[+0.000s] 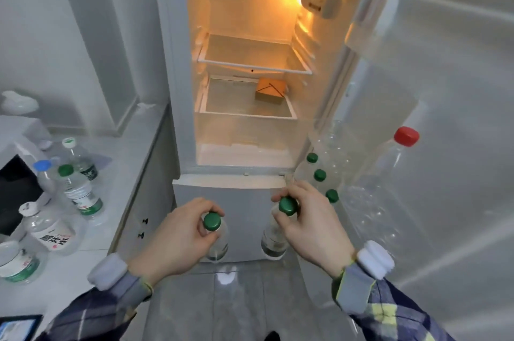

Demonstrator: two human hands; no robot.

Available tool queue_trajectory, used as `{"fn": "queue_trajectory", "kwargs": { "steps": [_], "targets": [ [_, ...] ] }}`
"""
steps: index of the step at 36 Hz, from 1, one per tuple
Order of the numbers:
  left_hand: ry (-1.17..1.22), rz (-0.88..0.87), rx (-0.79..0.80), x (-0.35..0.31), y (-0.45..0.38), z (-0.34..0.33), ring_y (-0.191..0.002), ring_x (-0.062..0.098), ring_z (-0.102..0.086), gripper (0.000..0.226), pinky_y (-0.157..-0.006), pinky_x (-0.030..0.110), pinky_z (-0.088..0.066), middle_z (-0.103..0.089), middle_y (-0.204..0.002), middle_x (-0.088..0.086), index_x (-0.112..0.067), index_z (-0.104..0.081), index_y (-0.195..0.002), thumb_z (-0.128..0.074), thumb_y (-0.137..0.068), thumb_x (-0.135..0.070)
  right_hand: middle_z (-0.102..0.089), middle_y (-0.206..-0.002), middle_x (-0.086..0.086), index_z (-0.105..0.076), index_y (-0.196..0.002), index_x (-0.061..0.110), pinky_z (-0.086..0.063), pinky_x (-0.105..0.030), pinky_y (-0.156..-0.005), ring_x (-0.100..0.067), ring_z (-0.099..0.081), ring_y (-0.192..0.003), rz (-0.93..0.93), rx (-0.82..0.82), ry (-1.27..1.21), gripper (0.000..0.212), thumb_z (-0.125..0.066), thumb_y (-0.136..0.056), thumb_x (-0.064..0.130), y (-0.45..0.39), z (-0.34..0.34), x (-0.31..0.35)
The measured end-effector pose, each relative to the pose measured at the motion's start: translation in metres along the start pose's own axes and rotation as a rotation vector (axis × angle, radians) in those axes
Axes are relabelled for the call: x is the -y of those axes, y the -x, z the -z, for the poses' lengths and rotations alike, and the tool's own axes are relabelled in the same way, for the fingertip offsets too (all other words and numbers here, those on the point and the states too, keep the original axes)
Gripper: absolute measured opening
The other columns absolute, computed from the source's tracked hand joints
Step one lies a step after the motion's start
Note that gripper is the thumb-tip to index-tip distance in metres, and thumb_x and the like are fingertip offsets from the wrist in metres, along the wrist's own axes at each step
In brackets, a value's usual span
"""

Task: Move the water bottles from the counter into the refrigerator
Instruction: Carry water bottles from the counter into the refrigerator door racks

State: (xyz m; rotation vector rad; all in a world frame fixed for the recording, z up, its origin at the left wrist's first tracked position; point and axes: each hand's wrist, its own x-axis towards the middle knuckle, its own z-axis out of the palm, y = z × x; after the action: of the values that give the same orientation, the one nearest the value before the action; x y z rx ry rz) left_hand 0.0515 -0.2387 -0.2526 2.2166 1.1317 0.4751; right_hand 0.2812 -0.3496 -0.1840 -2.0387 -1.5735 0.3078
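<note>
My left hand (172, 237) grips the neck of an upright green-capped water bottle (212, 222). In my right hand (308, 226) is a second green-capped water bottle (288, 205), also held by the neck. Both hang in front of the open refrigerator (250, 123), below its lit compartment. Three green-capped bottles (319, 175) stand in the lower door rack, beside a larger red-capped bottle (406, 137). Several more bottles (79, 190) stand on the white counter (125, 162) at the left.
The refrigerator door (445, 118) stands open at the right. A glass shelf (250, 62) is bare; a small orange box (271, 90) sits on the shelf below. A dark appliance (16, 190) rests on the counter's left. Grey tiled floor (236, 299) lies underfoot.
</note>
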Motion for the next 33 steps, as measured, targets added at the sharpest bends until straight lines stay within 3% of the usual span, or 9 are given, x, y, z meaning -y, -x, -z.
{"fn": "queue_trajectory", "kwargs": {
  "steps": [6, 12, 15, 20, 30, 33],
  "targets": [
    [-0.013, -0.057, 0.030, -0.018, -0.013, -0.013, -0.074, 0.006, -0.062, 0.026, -0.072, 0.030, -0.053, -0.061, -0.092, -0.020, -0.045, -0.060, -0.096, -0.077, -0.083, -0.030, -0.049, -0.105, 0.015, -0.064, -0.109, 0.032, -0.044, -0.030, -0.084, -0.009, -0.053, -0.094, -0.021, -0.067, 0.042, 0.017, -0.064, -0.093, 0.030, 0.012, 0.007, -0.016],
    [-0.020, -0.106, 0.100, -0.035, -0.026, -0.024, -0.078, 0.008, -0.063, 0.024, -0.068, 0.009, -0.041, -0.061, -0.097, -0.017, -0.041, -0.062, -0.100, -0.076, -0.085, -0.027, -0.042, -0.105, 0.014, -0.063, -0.109, 0.031, -0.040, -0.025, -0.077, -0.008, -0.052, -0.090, -0.073, -0.127, 0.043, 0.014, -0.062, -0.096, 0.034, 0.023, 0.009, -0.031],
    [-0.010, -0.123, 0.106, -0.040, -0.030, -0.026, -0.078, 0.008, -0.062, 0.024, -0.069, 0.011, -0.043, -0.061, -0.097, -0.017, -0.039, -0.063, -0.101, -0.077, -0.085, -0.026, -0.042, -0.105, 0.013, -0.064, -0.108, 0.030, -0.041, -0.026, -0.078, -0.009, -0.052, -0.090, -0.089, -0.155, 0.045, 0.013, -0.062, -0.096, 0.031, 0.024, 0.009, -0.040],
    [0.001, -0.144, 0.130, -0.043, -0.033, -0.031, -0.079, 0.008, -0.063, 0.028, -0.077, 0.025, -0.050, -0.061, -0.099, -0.016, -0.039, -0.063, -0.102, -0.077, -0.084, -0.023, -0.042, -0.102, 0.009, -0.065, -0.105, 0.028, -0.029, -0.020, -0.068, -0.008, -0.046, -0.083, -0.095, -0.198, 0.095, 0.011, -0.064, -0.095, 0.024, 0.027, 0.010, -0.052],
    [0.014, -0.133, 0.130, -0.035, -0.033, -0.032, -0.078, 0.008, -0.063, 0.028, -0.077, 0.024, -0.050, -0.060, -0.098, -0.017, -0.041, -0.062, -0.102, -0.078, -0.084, -0.025, -0.041, -0.100, 0.014, -0.062, -0.102, 0.036, -0.046, -0.032, -0.065, -0.010, -0.051, -0.080, -0.124, -0.306, 0.125, 0.014, -0.067, -0.092, 0.026, 0.034, 0.007, -0.063],
    [0.020, -0.134, 0.138, -0.033, -0.032, -0.035, -0.077, 0.009, -0.063, 0.029, -0.077, 0.026, -0.051, -0.060, -0.098, -0.017, -0.041, -0.062, -0.101, -0.077, -0.083, -0.024, -0.041, -0.100, 0.013, -0.064, -0.101, 0.034, -0.042, -0.030, -0.064, -0.008, -0.051, -0.078, -0.137, -0.366, 0.103, 0.016, -0.069, -0.091, 0.022, 0.039, 0.003, -0.070]
  ]
}}
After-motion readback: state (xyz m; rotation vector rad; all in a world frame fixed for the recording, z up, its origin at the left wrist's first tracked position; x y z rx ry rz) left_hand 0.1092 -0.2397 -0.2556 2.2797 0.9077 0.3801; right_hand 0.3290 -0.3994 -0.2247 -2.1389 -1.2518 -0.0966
